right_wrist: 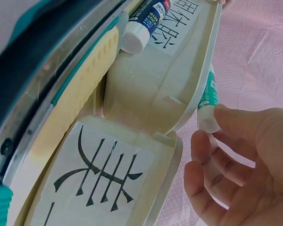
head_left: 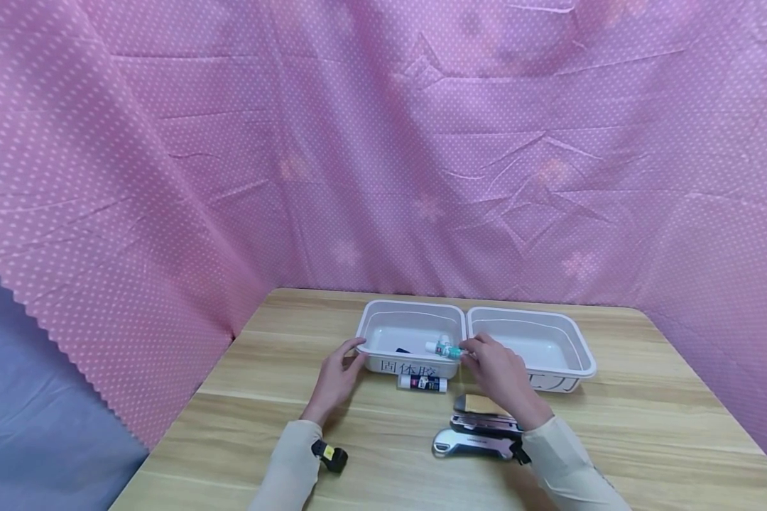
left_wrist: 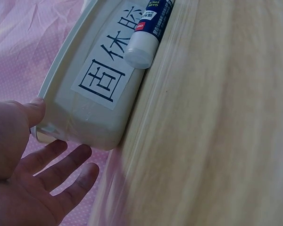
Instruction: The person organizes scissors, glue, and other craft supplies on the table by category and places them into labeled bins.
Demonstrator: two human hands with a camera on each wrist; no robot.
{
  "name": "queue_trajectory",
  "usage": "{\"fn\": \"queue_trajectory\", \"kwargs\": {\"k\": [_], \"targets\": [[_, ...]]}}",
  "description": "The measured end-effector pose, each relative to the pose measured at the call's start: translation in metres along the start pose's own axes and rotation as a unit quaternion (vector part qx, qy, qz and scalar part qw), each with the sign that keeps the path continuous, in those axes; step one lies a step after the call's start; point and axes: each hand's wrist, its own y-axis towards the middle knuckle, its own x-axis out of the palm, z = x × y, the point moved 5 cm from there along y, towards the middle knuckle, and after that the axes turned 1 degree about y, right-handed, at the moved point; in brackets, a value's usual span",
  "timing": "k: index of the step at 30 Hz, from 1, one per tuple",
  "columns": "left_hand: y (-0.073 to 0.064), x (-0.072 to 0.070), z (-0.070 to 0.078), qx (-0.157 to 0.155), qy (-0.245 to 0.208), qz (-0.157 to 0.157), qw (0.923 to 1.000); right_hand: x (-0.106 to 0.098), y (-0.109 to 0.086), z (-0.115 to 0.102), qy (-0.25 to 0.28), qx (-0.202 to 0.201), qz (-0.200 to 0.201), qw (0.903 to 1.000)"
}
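Observation:
My left hand (head_left: 337, 380) grips the left front corner of the left white plastic bin (head_left: 415, 305), thumb on its rim (left_wrist: 61, 61). Over that bin's right front part, my right hand (head_left: 500, 372) pinches a green-and-white glue stick (right_wrist: 209, 96) by its white end between thumb and fingers. A dark item (head_left: 403, 350) and another white-ended stick (head_left: 444, 340) show inside the bin, partly hidden. Against the outside of its labelled front wall lies a navy-and-white glue stick (head_left: 423, 383), on the table.
A second white bin (head_left: 530, 312) with a paper label stands right beside the first. Under my right forearm lie a yellow-handled utility knife (head_left: 482, 404), a dark-and-silver knife (head_left: 482, 424) and a silver cutter (head_left: 473, 443). A pink dotted cloth (head_left: 422, 177) hangs behind the wooden table (head_left: 383, 468).

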Motion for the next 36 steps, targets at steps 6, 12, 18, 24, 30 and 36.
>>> {"fn": "queue_trajectory", "kwargs": {"k": [6,12,18,24,30,36], "targets": [[-0.0001,-0.0001,0.0006,0.009,0.0,0.002,1.0,0.0004,0.0009,0.0013,-0.006,0.012,-0.002,0.9999],[-0.0002,-0.0001,0.0,0.009,0.0,0.002,1.0,0.0013,0.0018,0.0031,-0.01,0.023,-0.005,0.9997],[0.0001,0.0005,-0.0022,0.004,0.004,0.001,1.0,0.0007,0.0005,0.0032,-0.006,0.028,-0.009,0.9996],[0.0003,0.0005,-0.0037,-0.002,0.002,0.003,1.0,0.0013,-0.0004,0.0024,0.004,0.023,-0.012,0.9997],[0.0,0.0002,-0.0037,-0.006,0.002,0.001,1.0,0.0022,0.0013,0.0016,0.013,0.026,-0.02,0.9994],[0.0004,0.0008,-0.0033,-0.013,0.003,-0.003,0.9999,0.0013,0.0012,0.0006,0.022,0.028,-0.023,0.9991]]}}
